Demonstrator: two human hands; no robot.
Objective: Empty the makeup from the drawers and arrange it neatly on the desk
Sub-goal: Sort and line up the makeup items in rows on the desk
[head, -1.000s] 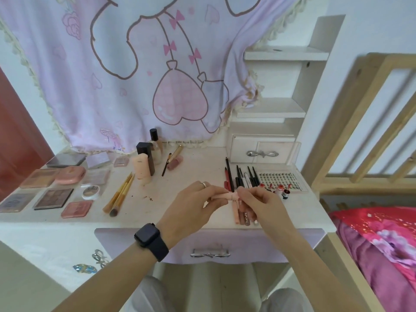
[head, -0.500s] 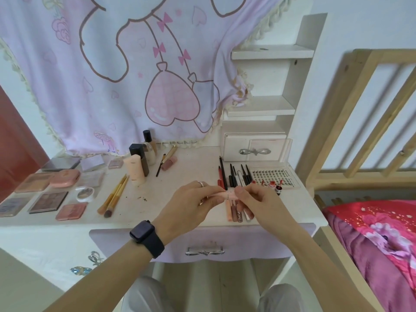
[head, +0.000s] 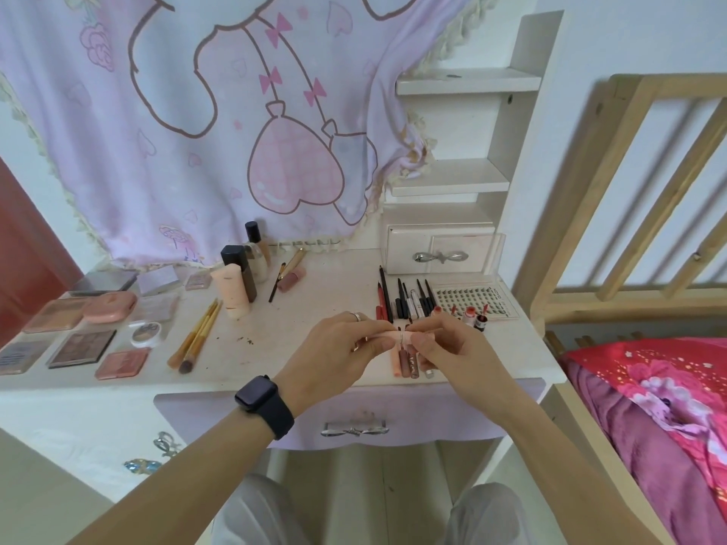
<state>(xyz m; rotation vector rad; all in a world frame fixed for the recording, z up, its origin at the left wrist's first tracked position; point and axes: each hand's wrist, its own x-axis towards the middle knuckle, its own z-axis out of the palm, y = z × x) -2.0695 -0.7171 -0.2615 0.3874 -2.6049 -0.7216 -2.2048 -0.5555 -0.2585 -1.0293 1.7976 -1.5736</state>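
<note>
Head view: left hand (head: 338, 348) and right hand (head: 448, 348) each pinch one end of a small pink tube (head: 393, 335) between thumb and fingertips. They hold it level just above the desk (head: 314, 308) front, over the lip glosses (head: 407, 361). Since a second ago the grip and the tube's place are unchanged; only the camera has shifted slightly.

a white desk (head: 307, 308) carries palettes (head: 81, 348), brushes (head: 196, 334), pencils (head: 405, 298) and bottles (head: 244, 277).
</note>
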